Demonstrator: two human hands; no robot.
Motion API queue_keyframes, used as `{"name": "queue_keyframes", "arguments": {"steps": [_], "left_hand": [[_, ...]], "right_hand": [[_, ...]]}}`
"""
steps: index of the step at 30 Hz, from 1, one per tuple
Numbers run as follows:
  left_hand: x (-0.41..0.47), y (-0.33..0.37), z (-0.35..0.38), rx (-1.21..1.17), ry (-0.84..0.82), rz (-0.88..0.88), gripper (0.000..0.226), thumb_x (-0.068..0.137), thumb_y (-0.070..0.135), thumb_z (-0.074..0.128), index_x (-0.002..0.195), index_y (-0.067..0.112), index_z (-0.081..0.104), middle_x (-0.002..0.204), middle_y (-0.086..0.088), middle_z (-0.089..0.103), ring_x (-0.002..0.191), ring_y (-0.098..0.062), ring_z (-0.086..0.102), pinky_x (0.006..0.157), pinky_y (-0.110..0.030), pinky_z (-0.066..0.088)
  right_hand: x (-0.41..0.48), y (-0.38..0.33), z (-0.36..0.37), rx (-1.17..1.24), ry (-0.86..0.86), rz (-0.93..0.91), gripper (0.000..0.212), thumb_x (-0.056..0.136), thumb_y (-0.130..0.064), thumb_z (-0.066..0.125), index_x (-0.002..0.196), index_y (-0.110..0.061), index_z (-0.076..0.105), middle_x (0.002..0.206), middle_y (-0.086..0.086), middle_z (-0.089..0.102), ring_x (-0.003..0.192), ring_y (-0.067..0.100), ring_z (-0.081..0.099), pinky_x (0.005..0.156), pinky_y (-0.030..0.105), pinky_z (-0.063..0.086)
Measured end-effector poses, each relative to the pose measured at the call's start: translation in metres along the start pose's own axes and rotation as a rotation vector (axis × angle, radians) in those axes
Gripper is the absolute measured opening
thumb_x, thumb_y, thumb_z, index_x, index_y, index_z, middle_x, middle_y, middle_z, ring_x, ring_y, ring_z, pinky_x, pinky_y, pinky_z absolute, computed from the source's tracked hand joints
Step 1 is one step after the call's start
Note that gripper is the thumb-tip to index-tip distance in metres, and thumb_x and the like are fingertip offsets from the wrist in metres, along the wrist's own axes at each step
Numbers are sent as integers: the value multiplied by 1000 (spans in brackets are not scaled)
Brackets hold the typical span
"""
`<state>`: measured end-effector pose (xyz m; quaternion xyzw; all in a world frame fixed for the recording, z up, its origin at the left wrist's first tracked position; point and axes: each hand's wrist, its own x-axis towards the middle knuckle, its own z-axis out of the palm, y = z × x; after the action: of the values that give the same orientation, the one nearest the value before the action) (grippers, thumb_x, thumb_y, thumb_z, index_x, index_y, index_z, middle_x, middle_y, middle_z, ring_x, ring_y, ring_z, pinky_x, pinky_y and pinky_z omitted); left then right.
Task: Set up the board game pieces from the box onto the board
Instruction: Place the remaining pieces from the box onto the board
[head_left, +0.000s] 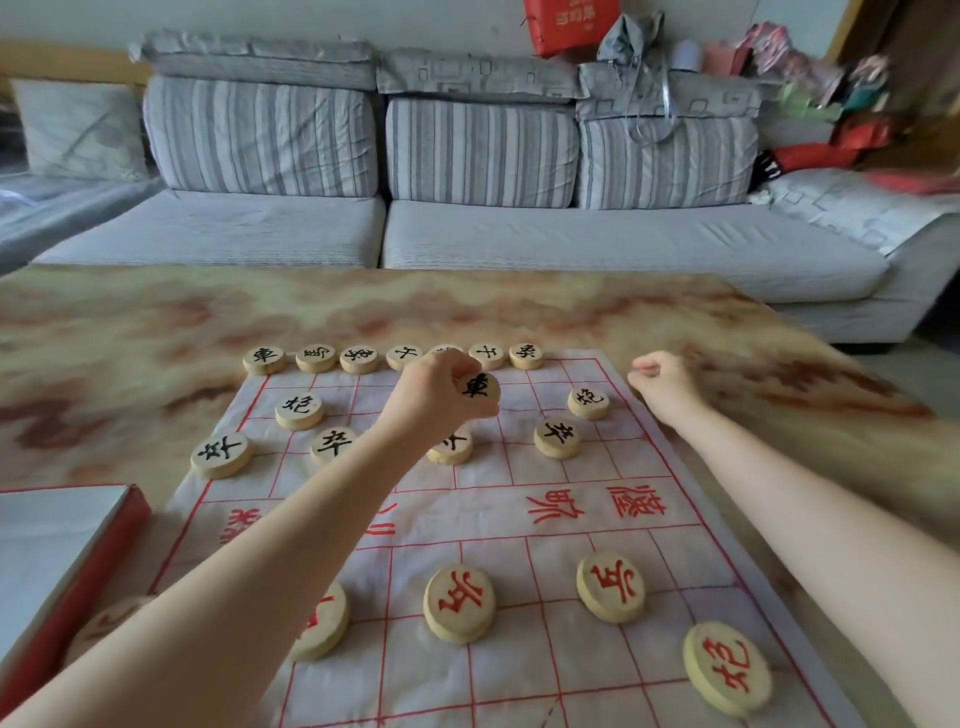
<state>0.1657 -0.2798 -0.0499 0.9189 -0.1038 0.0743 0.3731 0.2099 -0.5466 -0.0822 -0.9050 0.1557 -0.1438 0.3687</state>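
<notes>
A white cloth board (519, 499) with red lines lies on the table. Black-lettered wooden pieces stand along its far edge (316, 358), with two cannons (298, 410) and several pawns (557, 438) in front of them. Red-lettered pieces (459, 604) sit on the near half. My left hand (441, 397) hovers over the far middle of the board and pinches a black chariot piece (478, 387). My right hand (662, 382) is off the board's far right corner with its fingers curled; no piece shows in it. The red box (78, 582) lies at the near left.
The marbled table (156, 322) runs well past the board on the far and left sides. A grey striped sofa (467, 234) stands just behind the table. Bags and clutter are piled at the sofa's right end (831, 104).
</notes>
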Motion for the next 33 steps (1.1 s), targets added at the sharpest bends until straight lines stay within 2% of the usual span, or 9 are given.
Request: {"name": "queue_keyframes", "arguments": {"steps": [3, 7, 10, 12, 14, 17, 24, 30, 33], "left_hand": [[17, 13, 18, -11, -9, 9, 47, 68, 25, 77, 111, 13, 63, 105, -6, 66, 99, -19, 57, 72, -19, 36], [46, 33, 47, -16, -12, 13, 45, 68, 26, 78, 109, 15, 63, 106, -4, 67, 89, -14, 54, 70, -18, 36], [71, 48, 68, 8, -18, 24, 50, 68, 26, 78, 114, 14, 61, 112, -5, 65, 101, -20, 58, 78, -24, 43], [87, 55, 81, 35, -37, 24, 52, 69, 25, 78, 116, 14, 60, 115, -6, 64, 108, -23, 58, 89, -30, 47], [102, 61, 94, 57, -64, 25, 53, 69, 25, 78, 117, 15, 60, 117, -6, 64, 110, -24, 57, 96, -36, 45], [118, 65, 109, 82, -87, 41, 52, 69, 29, 78, 116, 16, 61, 118, -6, 64, 111, -25, 57, 99, -36, 42], [142, 62, 133, 68, -129, 34, 49, 70, 31, 78, 113, 12, 63, 115, -9, 65, 111, -26, 57, 101, -38, 41], [145, 57, 139, 34, -102, 24, 53, 67, 33, 79, 114, 14, 63, 116, -7, 64, 112, -25, 55, 102, -37, 40], [142, 60, 136, 103, -86, 31, 59, 69, 42, 76, 120, 18, 58, 123, -5, 60, 119, -25, 50, 103, -34, 36]], "right_hand": [[-6, 22, -14, -114, -42, -83, 25, 86, -10, 61, 108, -1, 65, 117, 17, 60, 107, 32, 58, 97, 38, 43], [-14, 34, -20, -73, -35, -204, 21, 88, -4, 57, 106, -2, 66, 114, 13, 63, 104, 29, 58, 96, 35, 44], [-15, 40, -19, -58, -17, -255, 21, 88, -4, 56, 106, -2, 66, 113, 12, 63, 107, 27, 55, 97, 36, 43], [-14, 41, -18, -60, -4, -275, 22, 88, -4, 55, 106, -3, 66, 113, 11, 64, 109, 26, 53, 98, 35, 42], [-13, 45, -16, -95, 21, -308, 22, 88, -6, 54, 107, -4, 66, 112, 9, 64, 111, 25, 50, 99, 33, 40], [-11, 48, -13, -137, 49, -351, 23, 89, -8, 52, 108, -5, 65, 113, 8, 63, 111, 25, 47, 98, 31, 37], [-7, 51, -12, -115, 34, -347, 26, 89, -24, 59, 109, -9, 64, 111, 4, 61, 110, 21, 45, 95, 28, 38], [-4, 51, -12, -113, 55, -347, 23, 89, -12, 53, 108, -9, 66, 113, 7, 63, 111, 25, 47, 97, 28, 36], [-4, 51, -11, -105, 49, -343, 23, 90, -9, 51, 107, -8, 66, 113, 7, 63, 111, 25, 46, 98, 29, 36]]}}
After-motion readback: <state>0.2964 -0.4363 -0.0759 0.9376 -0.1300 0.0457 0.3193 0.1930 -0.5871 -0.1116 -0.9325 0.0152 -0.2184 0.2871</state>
